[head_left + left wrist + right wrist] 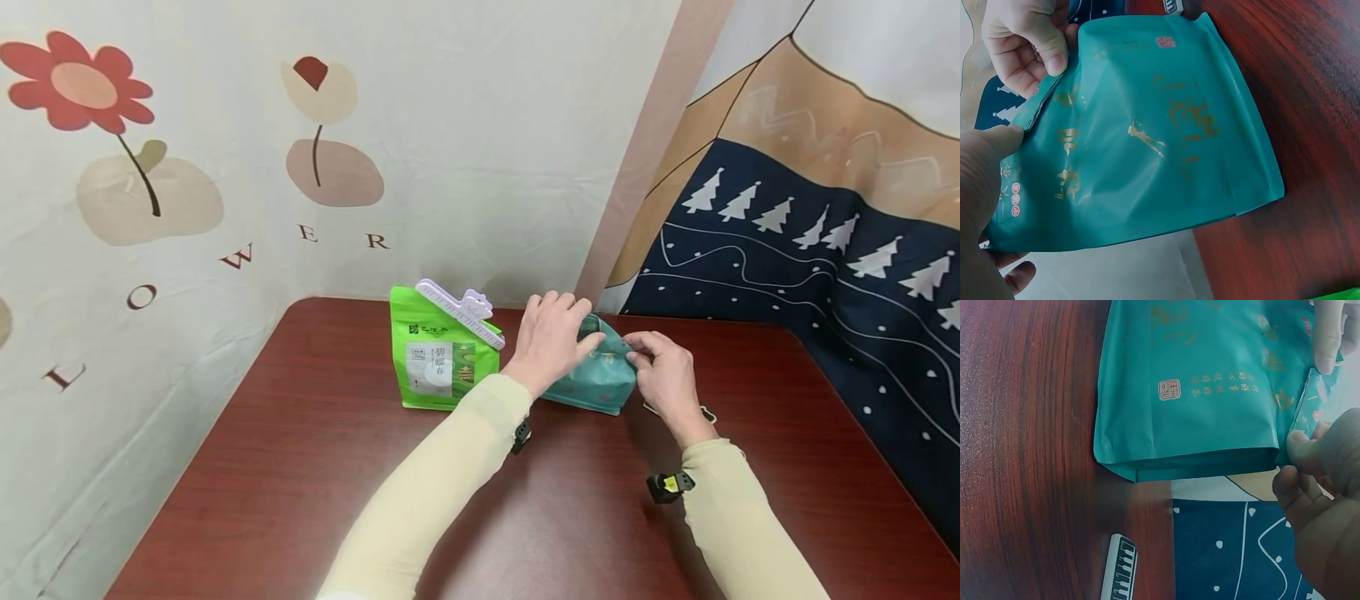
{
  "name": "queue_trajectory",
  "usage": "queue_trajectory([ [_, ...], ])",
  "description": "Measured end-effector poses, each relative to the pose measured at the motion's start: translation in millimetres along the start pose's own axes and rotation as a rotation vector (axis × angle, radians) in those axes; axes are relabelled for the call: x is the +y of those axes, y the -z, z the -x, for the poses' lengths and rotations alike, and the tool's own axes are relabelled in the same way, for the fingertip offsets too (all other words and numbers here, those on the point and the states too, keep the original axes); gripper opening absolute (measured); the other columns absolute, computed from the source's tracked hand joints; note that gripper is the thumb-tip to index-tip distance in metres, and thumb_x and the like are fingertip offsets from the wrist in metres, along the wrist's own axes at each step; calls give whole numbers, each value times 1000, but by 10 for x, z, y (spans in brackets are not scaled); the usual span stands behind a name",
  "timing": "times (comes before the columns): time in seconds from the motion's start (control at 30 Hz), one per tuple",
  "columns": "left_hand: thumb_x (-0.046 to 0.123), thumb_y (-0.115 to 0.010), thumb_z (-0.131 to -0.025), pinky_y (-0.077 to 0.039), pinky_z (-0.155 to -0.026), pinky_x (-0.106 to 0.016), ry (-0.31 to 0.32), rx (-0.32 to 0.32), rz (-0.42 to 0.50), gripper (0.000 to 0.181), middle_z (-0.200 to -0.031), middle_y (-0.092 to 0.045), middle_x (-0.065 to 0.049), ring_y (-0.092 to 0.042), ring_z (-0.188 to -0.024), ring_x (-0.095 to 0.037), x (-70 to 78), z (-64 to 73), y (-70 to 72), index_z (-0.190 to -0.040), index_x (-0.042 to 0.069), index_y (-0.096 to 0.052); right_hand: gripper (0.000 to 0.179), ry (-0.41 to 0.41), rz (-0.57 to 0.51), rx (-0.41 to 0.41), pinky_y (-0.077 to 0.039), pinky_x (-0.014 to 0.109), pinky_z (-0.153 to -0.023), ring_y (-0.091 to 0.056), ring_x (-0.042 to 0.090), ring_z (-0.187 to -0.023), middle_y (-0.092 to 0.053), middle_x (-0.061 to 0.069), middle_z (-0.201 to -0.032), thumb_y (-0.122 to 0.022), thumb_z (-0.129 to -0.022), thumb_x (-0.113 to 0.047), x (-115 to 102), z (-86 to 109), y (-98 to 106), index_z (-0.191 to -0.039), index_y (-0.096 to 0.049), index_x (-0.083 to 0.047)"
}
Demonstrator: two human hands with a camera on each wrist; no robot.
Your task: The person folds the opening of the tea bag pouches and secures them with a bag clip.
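Note:
A teal foil tea bag (600,379) with gold lettering stands on the table, its top edge folded over toward the front. My left hand (551,337) holds the folded top at one end, thumb (1004,139) on the fold and fingers behind the bag. At the other end of the fold, my right hand (663,371) pinches the corner between thumb and fingers (1300,494). Just left of my left hand stands a bright green tea bag (420,333). A lavender sealing clip (465,312) sits slanted across its folded top.
A white clip with a piano-key pattern (1120,569) lies on the table beside the teal bag, partly behind my right wrist in the head view. The dark red wooden table (315,467) ends at a printed cloth backdrop (487,167) close behind both bags.

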State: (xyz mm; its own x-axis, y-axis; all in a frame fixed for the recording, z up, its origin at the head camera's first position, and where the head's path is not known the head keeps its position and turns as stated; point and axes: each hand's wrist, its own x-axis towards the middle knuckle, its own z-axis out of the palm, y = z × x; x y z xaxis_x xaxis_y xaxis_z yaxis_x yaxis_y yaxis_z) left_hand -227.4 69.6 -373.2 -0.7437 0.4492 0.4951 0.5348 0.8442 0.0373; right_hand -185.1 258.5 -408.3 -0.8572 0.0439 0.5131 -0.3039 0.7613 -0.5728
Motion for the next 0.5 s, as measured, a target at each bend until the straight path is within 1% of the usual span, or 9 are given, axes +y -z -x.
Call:
queue_trajectory([
  [0.1, 52, -67, -97, -43, -80, -29, 11, 20, 45, 36, -101, -67, 5, -58, -91, -15, -3, 11, -20, -115, 21, -69, 22, -10, -7, -20, -53, 39, -77, -68, 34, -88, -72, 19, -103, -68, -91, 12, -7, 18, 18, -109, -74, 2],
  [0.27, 49, -68, -98, -46, -80, -28, 26, 18, 100, 36, -100, -66, 3, -57, -89, -15, -5, 25, -32, -117, 20, -68, 24, -4, -29, -16, -47, 28, -74, -64, 32, -90, -71, 18, -105, -67, -93, 10, -15, 59, 34, -114, -74, 1],
  [0.43, 50, -68, -97, -49, -82, -27, 35, 9, 117, 36, -99, -64, 3, -57, -88, -14, -7, 38, -27, -116, 19, -68, 23, 7, -34, 14, -45, 30, -73, -63, 34, -93, -70, 19, -108, -67, -93, 7, 8, 88, 47, -115, -73, 2],
  [0.5, 49, -68, -98, -50, -81, -27, 36, 9, 116, 35, -98, -64, 3, -57, -88, -15, -11, 40, -26, -115, 19, -68, 23, 2, -37, 16, -44, 28, -72, -62, 33, -90, -70, 18, -108, -67, -94, 5, 22, 100, 59, -115, -73, 2],
])
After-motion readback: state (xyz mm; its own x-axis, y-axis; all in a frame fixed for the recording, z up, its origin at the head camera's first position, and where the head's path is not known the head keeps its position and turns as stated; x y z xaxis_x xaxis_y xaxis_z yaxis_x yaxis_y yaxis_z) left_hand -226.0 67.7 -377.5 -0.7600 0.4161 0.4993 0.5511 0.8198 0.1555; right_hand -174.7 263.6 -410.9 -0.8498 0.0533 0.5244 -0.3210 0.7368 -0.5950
